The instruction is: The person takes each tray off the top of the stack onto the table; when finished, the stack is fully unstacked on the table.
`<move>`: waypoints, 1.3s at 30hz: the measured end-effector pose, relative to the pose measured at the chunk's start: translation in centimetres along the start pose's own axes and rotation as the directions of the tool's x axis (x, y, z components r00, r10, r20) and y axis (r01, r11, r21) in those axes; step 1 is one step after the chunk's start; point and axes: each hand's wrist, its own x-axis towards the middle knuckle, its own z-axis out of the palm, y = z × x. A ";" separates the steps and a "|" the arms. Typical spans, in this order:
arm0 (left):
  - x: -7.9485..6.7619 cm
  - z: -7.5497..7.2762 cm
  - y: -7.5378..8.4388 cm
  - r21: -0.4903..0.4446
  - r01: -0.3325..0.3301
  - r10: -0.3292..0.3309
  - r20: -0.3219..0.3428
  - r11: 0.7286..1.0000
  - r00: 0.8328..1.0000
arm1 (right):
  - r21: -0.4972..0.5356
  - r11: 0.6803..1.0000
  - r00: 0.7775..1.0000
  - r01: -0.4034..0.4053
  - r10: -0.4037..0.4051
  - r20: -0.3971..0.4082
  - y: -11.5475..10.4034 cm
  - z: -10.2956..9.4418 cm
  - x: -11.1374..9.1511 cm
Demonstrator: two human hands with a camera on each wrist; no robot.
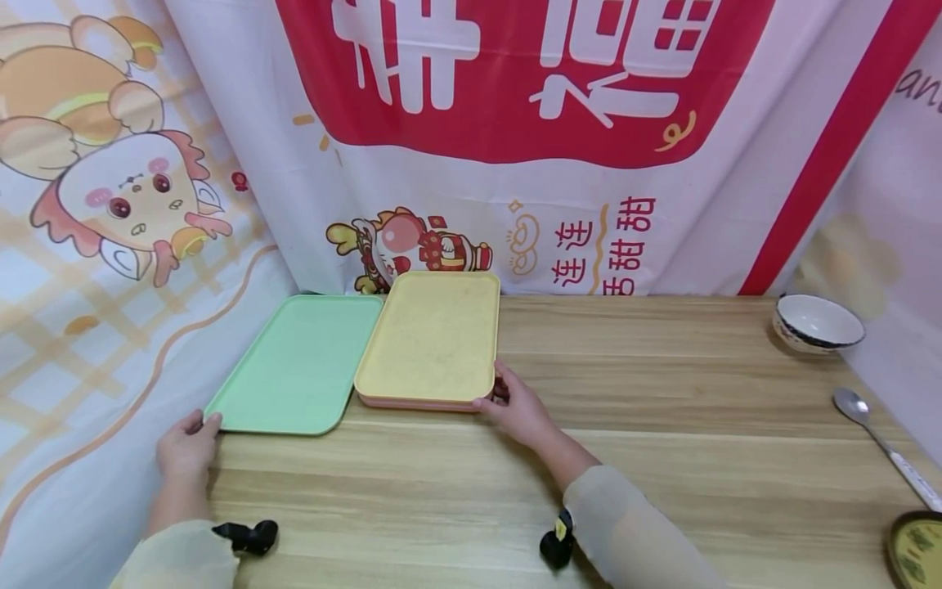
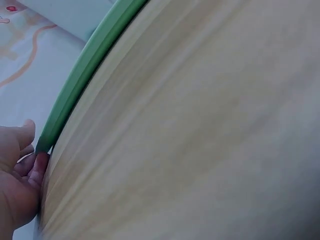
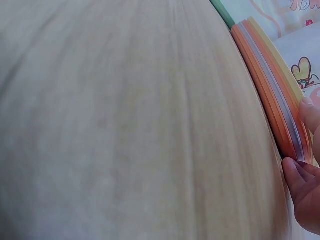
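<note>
A light green tray (image 1: 294, 368) lies on the table at the left. My left hand (image 1: 187, 448) holds its near left corner, the thumb by the front rim; in the left wrist view the fingertips (image 2: 39, 167) touch the tray's lower edge. Right beside it is a stack of trays, a yellow tray (image 1: 434, 339) on top. Below the yellow one, the right wrist view shows orange trays (image 3: 260, 82) with a pale lavender layer between them. My right hand (image 1: 518, 407) grips the stack's near right corner, thumb at the front and fingers along the right side.
A white bowl with a dark rim (image 1: 818, 323) stands at the back right of the wooden table (image 1: 662, 458). Nearer lies a spoon (image 1: 886, 450), with a dark-rimmed round dish (image 1: 918, 550) at the right front. Printed cloth (image 1: 692, 221) hangs behind the table.
</note>
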 end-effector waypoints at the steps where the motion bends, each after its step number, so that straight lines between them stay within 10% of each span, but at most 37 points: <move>1: -0.1 0.1 0.1 -0.004 -0.003 0.003 0.002 1.000 1.000 | 0.000 1.000 1.000 0.001 -0.001 0.000 0.0 0.0 0.0; 11: -1.7 0.6 1.9 -0.083 -0.040 0.040 -0.008 0.996 0.999 | 0.010 1.000 1.000 -0.014 0.014 -0.003 -0.1 -0.1 0.0; 18: -4.0 3.7 4.3 -0.104 -0.163 0.171 0.067 0.981 0.983 | 0.009 1.000 1.000 -0.016 0.016 -0.007 0.0 0.0 0.1; 32: -7.8 11.8 7.1 -0.246 -0.302 0.382 0.417 0.921 0.825 | -0.016 1.000 1.000 -0.026 0.026 0.002 0.0 0.1 0.3; 39: -8.5 13.7 7.2 -0.279 -0.297 0.398 0.453 0.913 0.798 | -0.039 0.999 1.000 -0.009 0.009 -0.005 0.0 0.0 0.3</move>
